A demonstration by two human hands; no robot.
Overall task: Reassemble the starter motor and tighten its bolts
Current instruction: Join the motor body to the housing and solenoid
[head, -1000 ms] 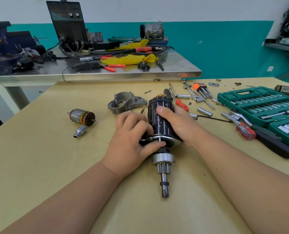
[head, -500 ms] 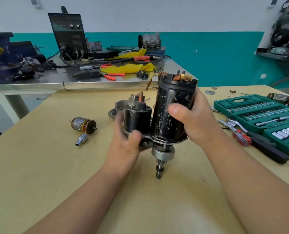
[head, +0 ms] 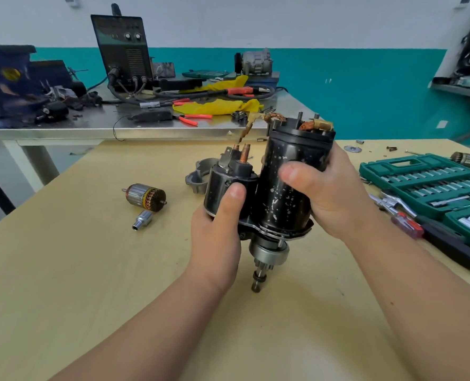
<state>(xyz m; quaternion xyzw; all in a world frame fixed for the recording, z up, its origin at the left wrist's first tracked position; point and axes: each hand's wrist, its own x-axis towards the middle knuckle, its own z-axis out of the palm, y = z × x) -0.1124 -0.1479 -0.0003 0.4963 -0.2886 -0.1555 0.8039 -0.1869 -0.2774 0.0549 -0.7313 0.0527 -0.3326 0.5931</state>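
Over the middle of the wooden table point(head: 63, 270), I found the starter motor point(head: 283, 188) held in both hands. Its long axis stood near upright, leaning slightly toward one o'clock, with the pinion shaft point(head: 258, 276) pointing down at six o'clock and the uncapped brush end point(head: 311, 125) up at twelve. I could not tell whether the shaft tip touched the table. The left hand point(head: 217, 237) was wrapped round the solenoid point(head: 223, 182), thumb across its near face. The right hand point(head: 330, 193) was wrapped round the main black body, thumb pressed to its near side. Both grips were closed on the unit, and neither hand held a tool. The grey nose housing point(head: 198, 174) lay on the table at about ten o'clock from the motor, just behind the left hand and partly hidden by the solenoid. In my judgement the coming move turned on that relation: the housing had to go over the pinion end, which faced down and away from it, and the left hand was the nearer to fetch it. A spare armature point(head: 145, 195) and a loose socket point(head: 141, 220) lay at nine o'clock, well apart. The socket set point(head: 421, 174) lay at three o'clock, nearer the right hand.
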